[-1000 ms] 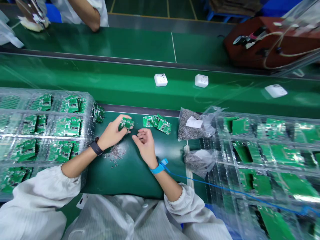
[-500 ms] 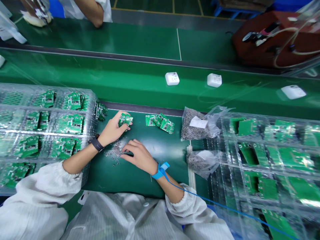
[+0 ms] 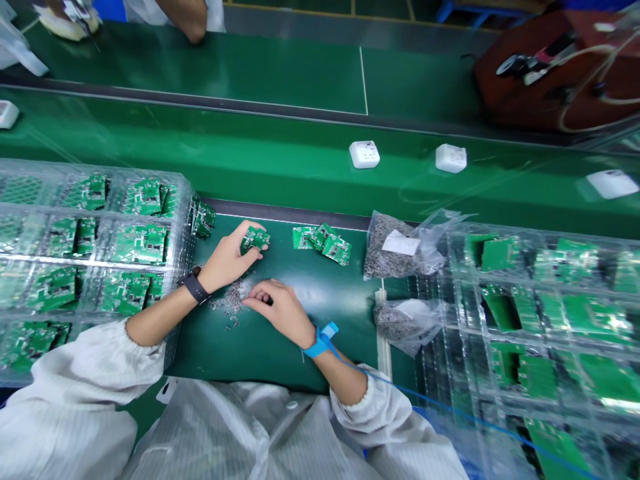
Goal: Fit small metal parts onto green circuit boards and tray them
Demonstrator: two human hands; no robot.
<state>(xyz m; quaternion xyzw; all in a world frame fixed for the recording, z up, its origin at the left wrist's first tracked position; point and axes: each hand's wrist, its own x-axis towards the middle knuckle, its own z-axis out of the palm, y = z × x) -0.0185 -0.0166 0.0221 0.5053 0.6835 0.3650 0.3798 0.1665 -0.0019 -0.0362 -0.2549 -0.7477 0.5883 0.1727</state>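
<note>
My left hand (image 3: 233,257) holds a green circuit board (image 3: 255,239) between thumb and fingers, above the dark green bench. Small electronic parts show on the board's upper face. My right hand (image 3: 281,307), with a blue strap and cord at the wrist, is closed in a pinch at the right edge of a loose pile of tiny metallic parts (image 3: 233,298). Whatever lies between those fingertips is too small to make out. Several more circuit boards (image 3: 323,241) overlap on the bench beyond my right hand.
Clear plastic trays (image 3: 186,190) with circuit boards stand at left, and more trays (image 3: 453,267) at right. Two bags of small parts (image 3: 383,257) lie beside the right trays. White plastic housings (image 3: 365,155) sit on the green strip behind. Across it, a person's arm (image 3: 187,17) rests.
The fingers of my right hand have closed together at the pile. My left hand still holds the board, slightly turned. The white housings have shifted right along the green strip.
</note>
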